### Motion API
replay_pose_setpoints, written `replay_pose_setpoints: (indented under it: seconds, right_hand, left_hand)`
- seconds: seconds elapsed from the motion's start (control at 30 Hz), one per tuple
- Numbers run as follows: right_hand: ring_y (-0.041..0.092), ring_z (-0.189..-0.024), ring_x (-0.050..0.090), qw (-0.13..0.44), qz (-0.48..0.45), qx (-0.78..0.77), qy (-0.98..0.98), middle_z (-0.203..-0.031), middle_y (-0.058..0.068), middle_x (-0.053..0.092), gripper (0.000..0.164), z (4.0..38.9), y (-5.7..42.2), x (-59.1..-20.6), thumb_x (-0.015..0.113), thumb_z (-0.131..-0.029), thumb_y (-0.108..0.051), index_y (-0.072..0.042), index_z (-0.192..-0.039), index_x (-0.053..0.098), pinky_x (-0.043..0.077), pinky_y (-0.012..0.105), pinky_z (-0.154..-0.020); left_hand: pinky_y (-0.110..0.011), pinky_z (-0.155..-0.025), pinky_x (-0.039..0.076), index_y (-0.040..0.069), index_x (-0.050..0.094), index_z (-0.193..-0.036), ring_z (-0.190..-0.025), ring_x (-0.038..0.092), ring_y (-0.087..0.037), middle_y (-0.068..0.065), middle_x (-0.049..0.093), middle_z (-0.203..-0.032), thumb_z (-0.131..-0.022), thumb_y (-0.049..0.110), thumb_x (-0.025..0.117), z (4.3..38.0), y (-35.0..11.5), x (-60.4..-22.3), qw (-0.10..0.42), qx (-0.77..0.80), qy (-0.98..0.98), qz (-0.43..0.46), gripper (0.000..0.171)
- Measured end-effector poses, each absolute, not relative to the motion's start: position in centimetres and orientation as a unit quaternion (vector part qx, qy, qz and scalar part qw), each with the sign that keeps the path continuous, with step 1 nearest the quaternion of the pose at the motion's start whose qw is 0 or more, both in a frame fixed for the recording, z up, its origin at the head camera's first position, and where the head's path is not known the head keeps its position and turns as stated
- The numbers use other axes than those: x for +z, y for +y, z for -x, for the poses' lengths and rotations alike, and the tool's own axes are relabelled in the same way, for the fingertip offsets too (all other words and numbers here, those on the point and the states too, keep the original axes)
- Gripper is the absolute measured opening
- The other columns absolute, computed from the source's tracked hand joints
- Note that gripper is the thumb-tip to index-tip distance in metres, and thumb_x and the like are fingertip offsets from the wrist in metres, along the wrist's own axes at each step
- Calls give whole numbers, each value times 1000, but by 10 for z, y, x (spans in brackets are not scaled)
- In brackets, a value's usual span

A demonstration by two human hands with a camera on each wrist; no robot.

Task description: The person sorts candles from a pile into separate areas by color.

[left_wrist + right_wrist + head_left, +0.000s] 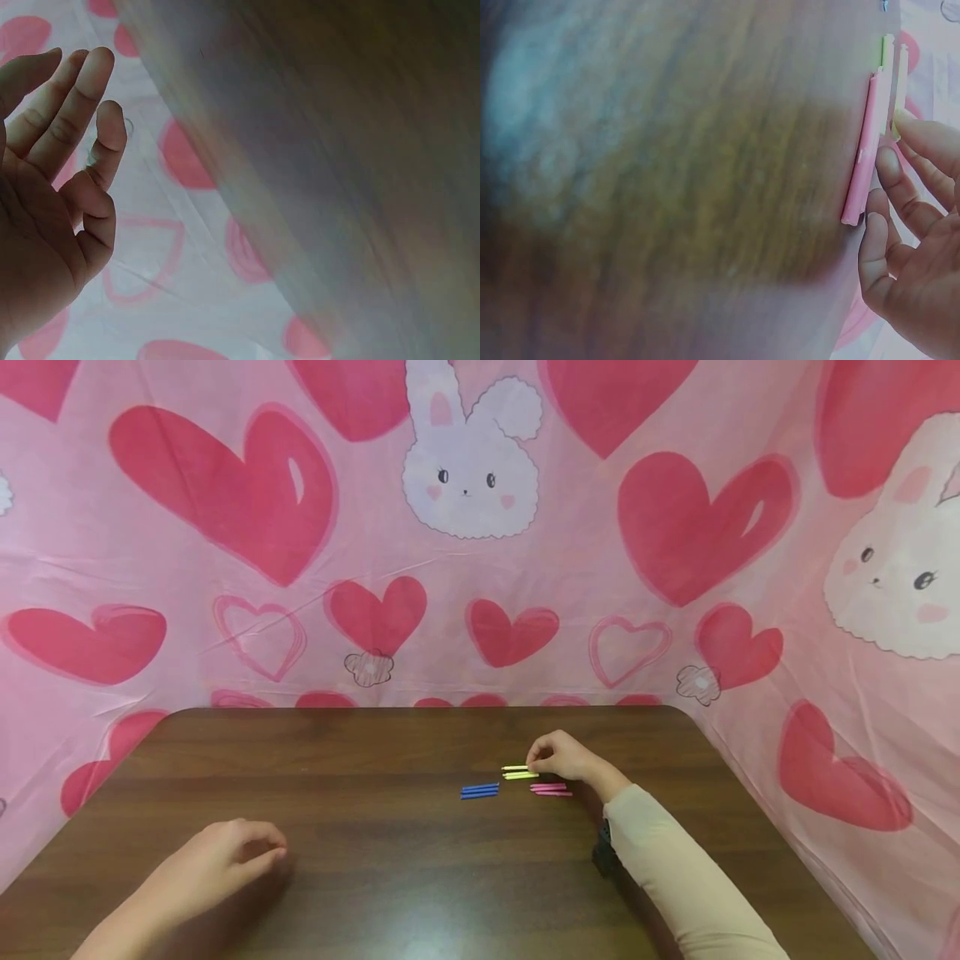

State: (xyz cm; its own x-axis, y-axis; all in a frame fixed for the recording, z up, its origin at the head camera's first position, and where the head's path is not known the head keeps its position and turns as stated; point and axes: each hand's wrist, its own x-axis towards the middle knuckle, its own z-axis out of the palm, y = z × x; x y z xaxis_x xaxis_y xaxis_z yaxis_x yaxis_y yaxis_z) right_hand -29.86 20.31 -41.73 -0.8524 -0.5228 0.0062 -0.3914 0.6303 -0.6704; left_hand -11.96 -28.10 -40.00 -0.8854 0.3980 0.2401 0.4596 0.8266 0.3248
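My right hand (564, 756) pinches the near end of a thin yellow candle (901, 82) between thumb and fingertips, at the back right of the table. Other yellow candles (521, 776) lie right beside it. Just below that hand are pink candles (551, 792), and in the right wrist view one pink candle (862, 150) lies close to the fingers. Blue candles (479, 791) are laid side by side to the left. My left hand (228, 860) hovers or rests at the front left, fingers loosely bent, holding nothing; its palm (34, 240) shows in the left wrist view.
The brown wooden table (375, 877) has rounded far corners. A pink cloth (585, 577) with hearts and rabbits hangs behind it and along the sides. A dark wrist device (604, 852) sits under the right sleeve.
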Motion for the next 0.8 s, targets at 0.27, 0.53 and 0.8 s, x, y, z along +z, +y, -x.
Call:
replay_pose_setpoints:
  seconds: [0.27,0.53,0.8]
  right_hand:
    - [11,-77,51,93,247,-346,900,-82,6,68,4,301,201,-420,71,-87,-3,-1,-84,71,45,28,-73]
    - [10,-70,51,96,246,-352,898,-74,4,63,4,299,198,-423,70,-87,-2,0,-85,71,45,25,-66]
    - [12,-78,53,97,235,-349,902,-85,6,68,6,300,213,-425,68,-91,-7,-2,-89,71,46,29,-74]
  left_hand:
    - [-24,-63,46,32,70,-87,-73,50,12,28,63,-80,-84,27,77,122,-302,-398,85,-193,-955,208,9]
    - [-28,-68,49,33,71,-88,-78,55,10,28,63,-81,-85,31,77,127,-318,-398,83,-177,-967,165,7]
    - [-58,-71,50,24,72,-101,-97,66,-30,0,72,-99,-89,39,72,134,-340,-398,77,-169,-978,96,20]
